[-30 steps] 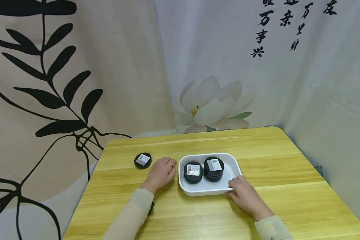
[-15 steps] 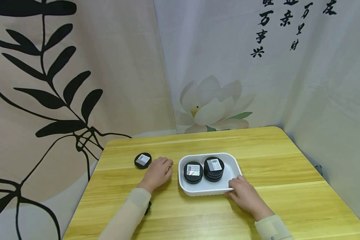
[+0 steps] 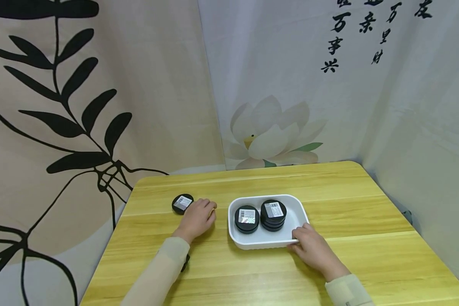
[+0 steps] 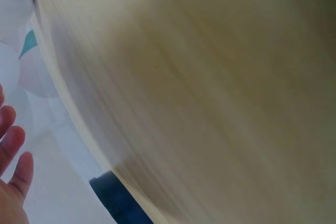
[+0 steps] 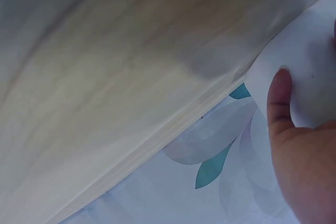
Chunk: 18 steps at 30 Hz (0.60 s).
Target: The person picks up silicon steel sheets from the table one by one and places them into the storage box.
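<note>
In the head view a white tray [image 3: 258,245] lies on the table with two stacks of flat round black discs, the left stack [image 3: 247,219] and the taller right stack [image 3: 273,214]. White barcode labels mark their tops. My right hand [image 3: 316,250] grips the tray's near right corner; the thumb [image 5: 281,98] presses its outer wall in the right wrist view. A single labelled black disc [image 3: 181,204] lies left of the tray. My left hand [image 3: 196,219] is just right of that disc, holding nothing, with loosely bent fingers [image 4: 13,142] in the left wrist view.
The wooden table [image 3: 271,280] has its far edge close to hanging printed cloth [image 3: 168,85]. A small dark object [image 3: 185,263] shows beside the left sleeve. More cloth [image 3: 424,148] hangs along the right side.
My left hand has moved left, away from the tray and towards the single black disc, now partly overlapping its near edge in view. The right hand and the tray stay in place.
</note>
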Each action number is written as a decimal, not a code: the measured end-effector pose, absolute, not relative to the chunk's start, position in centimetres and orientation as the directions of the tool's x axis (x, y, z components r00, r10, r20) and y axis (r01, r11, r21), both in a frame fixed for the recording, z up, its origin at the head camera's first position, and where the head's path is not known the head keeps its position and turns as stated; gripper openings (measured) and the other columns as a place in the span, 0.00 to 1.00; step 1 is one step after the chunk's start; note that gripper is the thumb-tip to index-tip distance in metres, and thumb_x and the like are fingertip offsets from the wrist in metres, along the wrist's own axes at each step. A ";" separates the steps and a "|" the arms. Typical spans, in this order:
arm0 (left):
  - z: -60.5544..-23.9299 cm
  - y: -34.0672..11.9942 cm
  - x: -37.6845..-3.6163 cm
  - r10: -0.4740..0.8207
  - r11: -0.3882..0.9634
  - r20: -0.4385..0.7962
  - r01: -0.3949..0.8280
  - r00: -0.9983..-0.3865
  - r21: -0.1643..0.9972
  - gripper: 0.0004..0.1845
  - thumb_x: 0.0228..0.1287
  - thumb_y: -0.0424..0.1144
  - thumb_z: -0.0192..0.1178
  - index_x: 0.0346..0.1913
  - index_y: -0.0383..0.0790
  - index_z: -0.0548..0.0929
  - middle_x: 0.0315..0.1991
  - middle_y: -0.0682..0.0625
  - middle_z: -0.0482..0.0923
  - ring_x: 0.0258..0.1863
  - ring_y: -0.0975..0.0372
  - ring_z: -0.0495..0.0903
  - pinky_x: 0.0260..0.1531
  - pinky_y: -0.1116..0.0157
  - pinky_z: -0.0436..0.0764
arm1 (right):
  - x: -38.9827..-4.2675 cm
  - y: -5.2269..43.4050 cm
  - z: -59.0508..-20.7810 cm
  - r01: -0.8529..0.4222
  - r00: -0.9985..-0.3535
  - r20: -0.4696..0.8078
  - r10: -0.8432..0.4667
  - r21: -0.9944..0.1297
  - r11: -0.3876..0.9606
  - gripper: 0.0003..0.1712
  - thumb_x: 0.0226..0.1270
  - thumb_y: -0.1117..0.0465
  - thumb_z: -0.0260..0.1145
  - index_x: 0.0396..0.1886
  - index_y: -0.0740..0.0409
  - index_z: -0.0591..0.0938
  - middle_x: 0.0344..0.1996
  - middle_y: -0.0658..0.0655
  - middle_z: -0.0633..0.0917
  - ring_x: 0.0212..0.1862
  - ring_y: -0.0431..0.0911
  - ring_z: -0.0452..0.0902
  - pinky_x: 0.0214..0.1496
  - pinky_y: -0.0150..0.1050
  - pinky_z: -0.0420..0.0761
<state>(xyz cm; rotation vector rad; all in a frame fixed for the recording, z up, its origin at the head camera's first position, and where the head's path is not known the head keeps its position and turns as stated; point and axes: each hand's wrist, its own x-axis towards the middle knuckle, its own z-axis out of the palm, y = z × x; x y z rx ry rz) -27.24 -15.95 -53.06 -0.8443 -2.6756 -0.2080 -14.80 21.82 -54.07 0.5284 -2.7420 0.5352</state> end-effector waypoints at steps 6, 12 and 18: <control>-53.2 -16.4 -27.3 0.516 0.830 0.331 0.556 -0.790 0.032 0.09 0.72 0.41 0.57 0.50 0.48 0.83 0.42 0.53 0.82 0.44 0.58 0.80 0.50 0.56 0.80 | -14.8 21.8 -54.1 -0.406 -0.890 0.346 -0.297 -0.307 0.861 0.20 0.51 0.58 0.81 0.23 0.44 0.74 0.25 0.39 0.77 0.34 0.37 0.63 0.34 0.33 0.70; -53.3 -17.2 -27.6 0.493 0.847 0.309 0.530 -0.814 0.046 0.09 0.73 0.41 0.56 0.50 0.47 0.83 0.43 0.52 0.82 0.44 0.58 0.80 0.50 0.55 0.80 | -14.9 21.8 -54.3 -0.385 -0.902 0.327 -0.283 -0.311 0.869 0.19 0.52 0.56 0.80 0.23 0.44 0.74 0.25 0.39 0.77 0.34 0.38 0.63 0.34 0.33 0.71; -53.5 -17.9 -28.1 0.482 0.854 0.309 0.518 -0.820 0.043 0.09 0.72 0.39 0.58 0.50 0.47 0.83 0.43 0.52 0.83 0.44 0.57 0.80 0.49 0.55 0.80 | -15.0 21.8 -54.4 -0.382 -0.904 0.323 -0.281 -0.311 0.871 0.20 0.52 0.56 0.80 0.23 0.44 0.73 0.25 0.39 0.77 0.35 0.38 0.63 0.34 0.33 0.71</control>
